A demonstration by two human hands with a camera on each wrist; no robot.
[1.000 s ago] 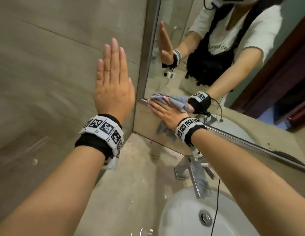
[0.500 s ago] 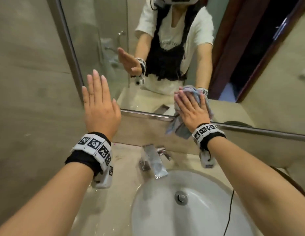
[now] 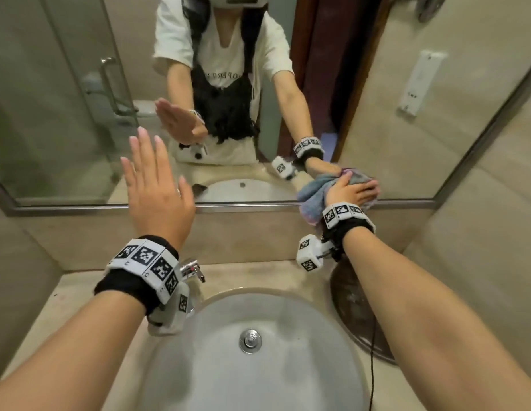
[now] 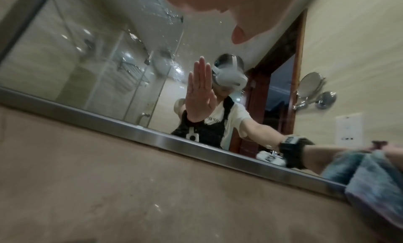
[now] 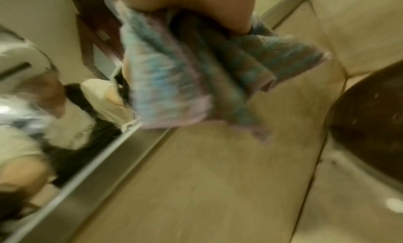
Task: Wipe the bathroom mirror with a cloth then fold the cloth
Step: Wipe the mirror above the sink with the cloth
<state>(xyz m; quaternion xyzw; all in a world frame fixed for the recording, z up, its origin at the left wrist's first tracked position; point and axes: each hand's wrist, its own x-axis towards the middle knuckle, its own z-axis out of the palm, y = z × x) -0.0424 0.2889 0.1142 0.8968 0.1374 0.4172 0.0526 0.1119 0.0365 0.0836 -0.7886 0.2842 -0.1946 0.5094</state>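
The wall mirror [image 3: 377, 99] has a steel frame [image 3: 258, 204] along its lower edge. My right hand [image 3: 351, 189] presses a bunched blue and pink cloth [image 3: 313, 192] against the glass just above that frame, near the mirror's lower right corner. Its fingers lie stretched over the cloth. In the right wrist view the cloth [image 5: 174, 91] hangs in blurred folds under my palm. My left hand [image 3: 157, 185] is raised flat with straight fingers in front of the mirror's lower left part and holds nothing. The left wrist view shows the mirror [image 4: 109, 65] and the cloth [image 4: 370, 174] at far right.
Below the mirror a white basin [image 3: 288, 310] is set in a beige counter [image 3: 65, 307], with a chrome tap [image 3: 193, 269] behind my left wrist. A dark round dish [image 3: 356, 307] lies on the counter under my right forearm. A black cable [image 3: 372, 366] hangs there. A tiled side wall [image 3: 480, 262] closes the right.
My right hand has slid the cloth rightward along the mirror's lower edge. The view has swung right with it. My left hand stays flat and now stands before the glass instead of the side wall.
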